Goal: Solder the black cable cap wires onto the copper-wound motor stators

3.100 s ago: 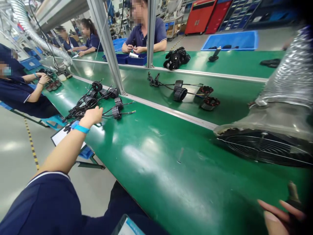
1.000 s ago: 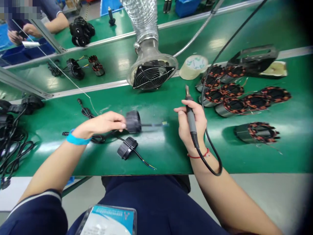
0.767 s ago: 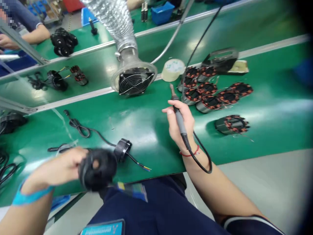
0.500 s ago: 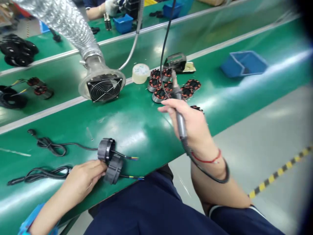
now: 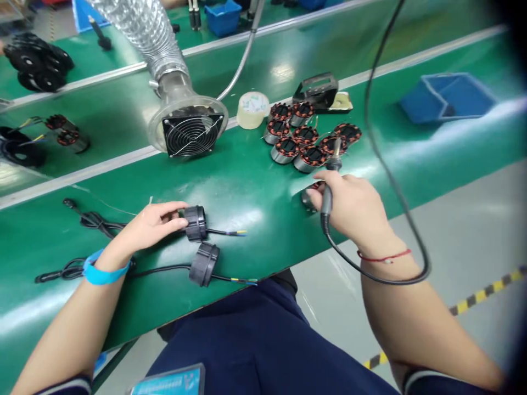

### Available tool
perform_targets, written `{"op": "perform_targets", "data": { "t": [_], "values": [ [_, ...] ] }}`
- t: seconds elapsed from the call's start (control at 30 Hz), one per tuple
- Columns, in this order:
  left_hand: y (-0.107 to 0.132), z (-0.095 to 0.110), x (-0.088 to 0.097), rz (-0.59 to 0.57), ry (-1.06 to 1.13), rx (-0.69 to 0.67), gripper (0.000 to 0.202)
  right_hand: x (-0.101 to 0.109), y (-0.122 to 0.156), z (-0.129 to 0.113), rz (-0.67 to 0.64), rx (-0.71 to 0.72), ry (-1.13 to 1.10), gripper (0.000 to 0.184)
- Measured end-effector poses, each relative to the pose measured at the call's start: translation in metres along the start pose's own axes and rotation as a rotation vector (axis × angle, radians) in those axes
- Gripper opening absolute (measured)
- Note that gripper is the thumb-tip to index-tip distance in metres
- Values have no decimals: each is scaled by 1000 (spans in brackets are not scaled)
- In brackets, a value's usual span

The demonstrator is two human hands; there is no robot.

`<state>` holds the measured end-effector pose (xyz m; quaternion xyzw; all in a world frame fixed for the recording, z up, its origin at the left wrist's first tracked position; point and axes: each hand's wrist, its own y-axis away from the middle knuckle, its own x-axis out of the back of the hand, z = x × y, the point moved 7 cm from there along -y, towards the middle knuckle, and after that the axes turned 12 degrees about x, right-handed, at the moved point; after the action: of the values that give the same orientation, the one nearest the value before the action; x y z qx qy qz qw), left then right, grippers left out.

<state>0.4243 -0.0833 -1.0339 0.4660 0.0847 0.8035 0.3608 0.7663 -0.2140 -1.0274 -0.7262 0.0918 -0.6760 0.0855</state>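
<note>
My left hand (image 5: 158, 224) has its thumb and fingertips closed on the left rim of a black plastic cap (image 5: 195, 223), which stands on its side with a cable through it and bare coloured wire ends to the right. Just below lies a second black cap (image 5: 205, 264) on its own cable, untouched. In my right hand (image 5: 354, 206) is a soldering iron (image 5: 326, 202), its tip pointing away from me. Thumb and forefinger reach beside a copper-wound stator (image 5: 309, 198), partly hidden by the hand; whether they touch it I cannot tell.
Several wound stators (image 5: 285, 149) stand beyond my right hand, before a soldering iron stand (image 5: 316, 90). A tape roll (image 5: 252, 109) and a fume extractor with a fan grille (image 5: 193, 134) are farther left. A blue bin (image 5: 447, 99) sits at right. The iron's cord (image 5: 391, 170) loops around my right forearm.
My left hand has shifted from the lower cap to the upper one, and the two caps are farther apart. With the soldering iron, my right hand has come down beside the nearest stator.
</note>
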Motion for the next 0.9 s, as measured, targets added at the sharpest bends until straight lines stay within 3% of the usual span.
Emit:
{"op": "perform_targets", "data": {
  "t": [0.13,0.27,0.33,0.43,0.53,0.7,0.8,0.9],
  "values": [
    [27,-11,-15,70,1,47,45,-6,-32,-71,8,256,-201,26],
    [52,-19,-25,69,28,15,44,-21,-56,-130,-57,473,-288,32],
    [58,-27,-22,84,153,65,41,-23,-62,-147,-63,511,-374,35],
    [64,-29,-3,261,285,136,41,-9,-66,-154,105,459,-576,37],
    [64,1,10,373,157,49,40,8,-63,-157,253,379,-866,36],
    [49,65,-11,193,-204,-199,43,21,-56,-186,205,386,-1381,46],
    [41,80,-21,166,-357,-266,45,21,-58,-195,163,342,-1537,47],
    [36,81,-24,131,-478,-233,44,19,-60,-195,158,337,-1525,45]
  ]
}}
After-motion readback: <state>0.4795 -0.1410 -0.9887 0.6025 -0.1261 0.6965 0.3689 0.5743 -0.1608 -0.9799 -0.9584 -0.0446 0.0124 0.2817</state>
